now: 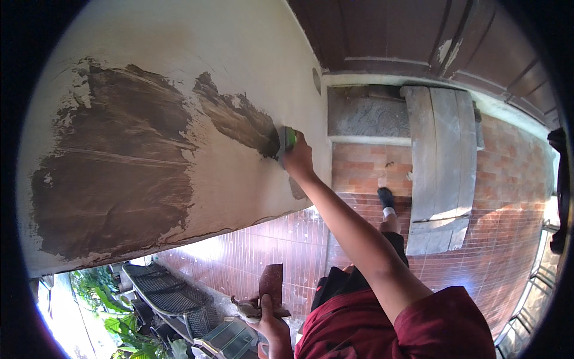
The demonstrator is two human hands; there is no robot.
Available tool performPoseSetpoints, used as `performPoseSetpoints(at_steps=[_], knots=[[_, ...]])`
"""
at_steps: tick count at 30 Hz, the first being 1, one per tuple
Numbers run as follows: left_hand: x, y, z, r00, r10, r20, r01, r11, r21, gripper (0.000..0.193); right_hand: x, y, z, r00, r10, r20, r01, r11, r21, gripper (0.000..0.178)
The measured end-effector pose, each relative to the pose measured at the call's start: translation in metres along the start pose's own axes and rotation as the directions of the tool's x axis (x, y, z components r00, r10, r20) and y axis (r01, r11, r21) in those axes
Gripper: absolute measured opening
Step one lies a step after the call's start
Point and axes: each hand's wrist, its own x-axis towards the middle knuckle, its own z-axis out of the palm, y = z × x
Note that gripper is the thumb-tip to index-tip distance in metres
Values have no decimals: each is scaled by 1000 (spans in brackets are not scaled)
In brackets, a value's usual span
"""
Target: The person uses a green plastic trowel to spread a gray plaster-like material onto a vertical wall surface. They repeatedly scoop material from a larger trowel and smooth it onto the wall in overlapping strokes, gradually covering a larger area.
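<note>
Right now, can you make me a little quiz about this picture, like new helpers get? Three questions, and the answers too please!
1. Left or right: which grip has the green scraper at the wall?
2. True or false: the left grip is empty.
3. Fill in the blank: the shirt is dark ____.

Key:
1. The right grip.
2. False; it holds a brown piece.
3. Red.
</note>
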Motion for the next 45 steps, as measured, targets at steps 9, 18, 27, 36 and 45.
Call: performPoseSetpoints(at_steps=[9,18,27,36,45], knots=[[-3,-2,13,996,78,-34,-80,994,-80,37,6,-101,-24,996,-57,75,54,998,31,32],[7,2,3,995,55,89,-45,993,-109,23,-5,-195,-39,975,-166,150,143,978,152,28],[0,14,1,976,120,181,-76,969,-235,22,-31,-284,-56,949,-271,159,215,929,300,25],[-1,17,-1,979,88,183,-39,965,-259,22,-62,-253,-125,929,-301,214,69,710,701,25],[4,18,-10,983,132,129,-110,980,-165,23,-13,-224,-68,832,-544,-107,549,835,28,39]])
